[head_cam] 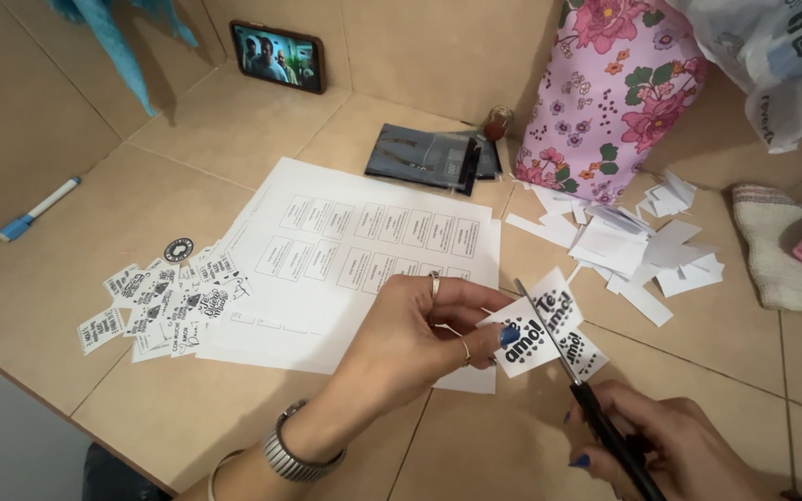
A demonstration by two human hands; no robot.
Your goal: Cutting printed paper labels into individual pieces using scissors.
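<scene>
- Left hand (410, 339): fingers pinched shut on a small white printed slip (536, 332) with black lettering and dots; thumb on top, nails painted blue. Rings on two fingers, metal watch band at the wrist.
- Right hand (670, 445): closed around the black handles of a pair of scissors (573, 371), low at the frame edge, just right of the left hand.
- Scissor blades parted, the slip lying between them; blade tip reaches past the slip's upper edge.
- Slip held off the tiled floor (234, 121), tilted, between the two hands.
- Directly beyond the left hand: large white sheet (327, 232) printed with rows of small rectangular labels, flat on the tiles, partly under the hand.
- Further left of that hand: loose cluster of cut labels (164, 299), white with black print, mostly rectangular, one round black one at the top.
- Beyond the right hand: heap of plain white paper offcuts (633, 246).
- Behind the offcuts: pink floral fabric bag (619, 93), upright against the wall.
- Beyond the sheet: dark glossy packets (429, 158), stacked flat, a small red-capped bottle (498, 121) beside them.
- Far left: blue-capped marker (37, 210). Far back: phone (278, 56) propped against the wall, screen lit.
</scene>
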